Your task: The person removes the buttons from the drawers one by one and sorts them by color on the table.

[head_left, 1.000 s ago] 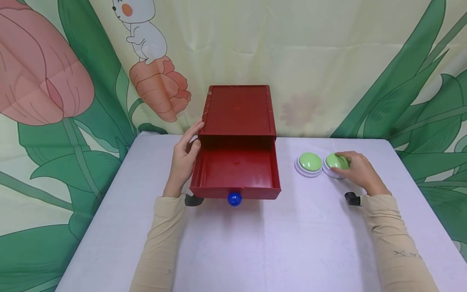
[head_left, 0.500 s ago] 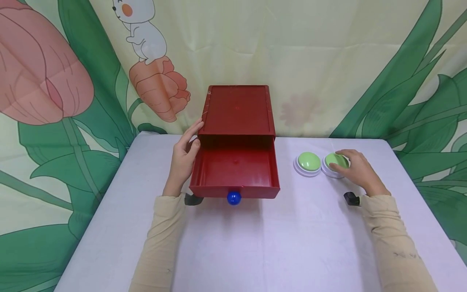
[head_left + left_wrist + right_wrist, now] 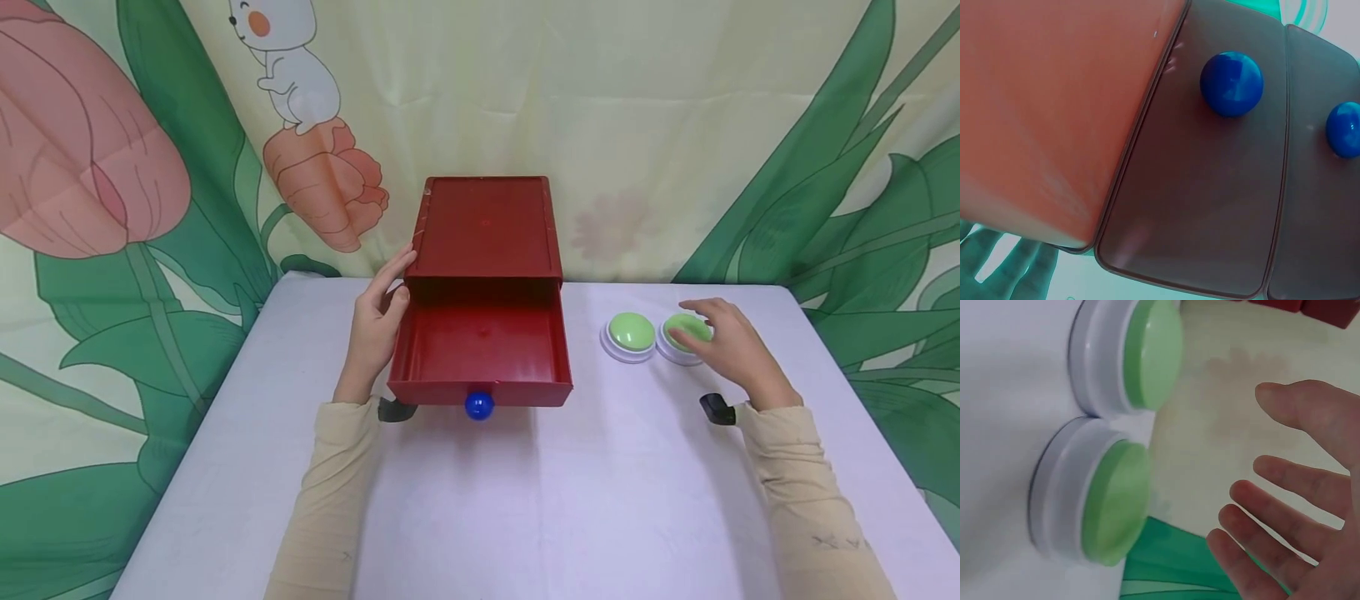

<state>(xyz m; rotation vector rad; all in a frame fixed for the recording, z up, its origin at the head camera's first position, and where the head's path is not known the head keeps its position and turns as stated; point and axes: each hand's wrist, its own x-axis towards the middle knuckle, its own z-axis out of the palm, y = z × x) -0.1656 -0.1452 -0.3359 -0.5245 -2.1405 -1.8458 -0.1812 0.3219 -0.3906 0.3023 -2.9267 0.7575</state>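
Note:
A red plastic drawer cabinet (image 3: 487, 225) stands at the table's back, its top drawer (image 3: 480, 394) pulled out with nothing inside. My left hand (image 3: 375, 329) rests on the cabinet's left side, fingers extended. In the left wrist view, some fingers (image 3: 1007, 269) show at the bottom left, beside the cabinet. My right hand (image 3: 738, 350) hovers over the right-hand green push button (image 3: 687, 327), thumb and fingers spread. The right wrist view shows a gap between the fingertips and that button (image 3: 1116, 503). Its twin, the left-hand green push button (image 3: 632, 332), sits right beside it.
A blue knob (image 3: 479, 406) sticks out from the drawer front; lower drawer fronts carry blue knobs (image 3: 1232, 84) too. A white cloth covers the table (image 3: 600, 500). Behind it hangs a printed curtain (image 3: 637, 125). Black wrist cameras jut out below both hands.
My right hand has lifted off the right-hand push button, which its thumb and fingers spanned before. My left hand and the open drawer stay put. The head view shifts slightly.

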